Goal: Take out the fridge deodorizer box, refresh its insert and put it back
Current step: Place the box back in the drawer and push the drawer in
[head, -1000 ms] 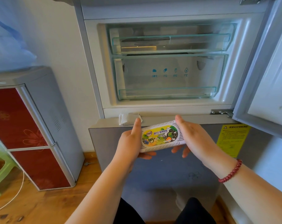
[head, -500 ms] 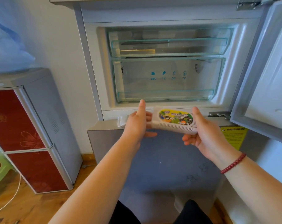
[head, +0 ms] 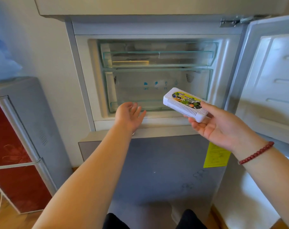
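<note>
The white slotted deodorizer box [head: 184,104] with a colourful label on top is held in my right hand [head: 218,128], which grips its near end from below. The box points toward the open fridge compartment [head: 157,76], in front of the lower clear drawer [head: 140,91]. My left hand [head: 129,115] is open, palm up, fingers apart, at the lower front edge of that compartment, holding nothing. A red bead bracelet [head: 256,152] is on my right wrist.
The compartment's door [head: 271,80] stands open at the right. Below is a shut grey door [head: 148,171] with a yellow sticker [head: 216,154]. A grey and red cabinet [head: 21,146] stands at the left against the wall. An upper clear drawer [head: 157,57] sits above the lower one.
My left hand has let go of the box and opened near the compartment's edge. My right hand alone carried the box up and to the right, toward the lower drawer.
</note>
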The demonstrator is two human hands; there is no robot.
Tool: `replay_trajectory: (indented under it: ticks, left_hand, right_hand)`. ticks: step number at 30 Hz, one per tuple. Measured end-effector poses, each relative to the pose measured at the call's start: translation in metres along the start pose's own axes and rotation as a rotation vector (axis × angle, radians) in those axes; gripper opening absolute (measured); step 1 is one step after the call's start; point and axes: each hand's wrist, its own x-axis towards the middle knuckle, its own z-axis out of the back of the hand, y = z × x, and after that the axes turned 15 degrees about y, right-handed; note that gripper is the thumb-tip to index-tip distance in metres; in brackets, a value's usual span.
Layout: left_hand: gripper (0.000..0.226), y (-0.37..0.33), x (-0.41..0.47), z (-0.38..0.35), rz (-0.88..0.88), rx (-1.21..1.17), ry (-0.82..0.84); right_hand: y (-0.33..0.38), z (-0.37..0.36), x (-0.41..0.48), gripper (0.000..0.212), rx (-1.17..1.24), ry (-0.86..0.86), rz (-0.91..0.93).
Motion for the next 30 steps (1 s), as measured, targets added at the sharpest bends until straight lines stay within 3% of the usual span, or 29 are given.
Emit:
replay_trajectory:
  ticks: [3, 8, 10, 12, 18, 22, 24, 26, 28, 30]
  left_hand:
    - [0.042, 0.004, -0.003, 0.002, -0.024, 0.025, 0.002]
    - [0.056, 0.015, -0.020, -0.010, -0.077, 0.079, -0.047]
    - [0.048, 0.021, -0.031, -0.012, -0.095, 0.070, -0.044]
    - [0.023, 0.026, -0.042, -0.012, -0.102, 0.056, -0.042]
    - [0.032, 0.034, -0.070, -0.004, -0.157, 0.130, -0.038]
    - [0.024, 0.034, -0.079, -0.004, -0.075, 0.301, -0.108]
    - [0.022, 0.031, -0.095, -0.013, 0.232, 0.256, -0.036]
    - [0.022, 0.025, -0.112, -0.032, 0.537, 0.264, 0.204]
    - [0.017, 0.018, -0.120, -0.058, 0.506, 0.519, 0.369]
    - [0.012, 0.008, -0.117, -0.090, 0.226, 0.740, 0.407]
  right_hand:
    - [-0.001, -0.003, -0.001, 0.024, -0.033, 0.021, 0.057]
    - [-0.004, -0.015, -0.001, 0.022, -0.207, 0.038, 0.098]
    - [-0.003, -0.018, -0.002, 0.020, -0.273, 0.063, 0.127]
    - [-0.002, -0.022, -0.002, 0.020, -0.339, 0.099, 0.174]
    - [0.018, -0.038, -0.003, 0.028, -0.485, 0.230, 0.400]
    - [0.045, -0.049, 0.007, 0.034, -0.618, 0.155, 0.523]
    - [0.056, -0.050, 0.019, 0.030, -0.734, 0.090, 0.535]
    - [0.063, -0.050, 0.031, 0.027, -0.825, 0.062, 0.525]
    - [0.069, -0.052, 0.039, 0.024, -0.896, 0.052, 0.512]
    - [0.075, -0.056, 0.046, 0.027, -0.977, 0.036, 0.505]
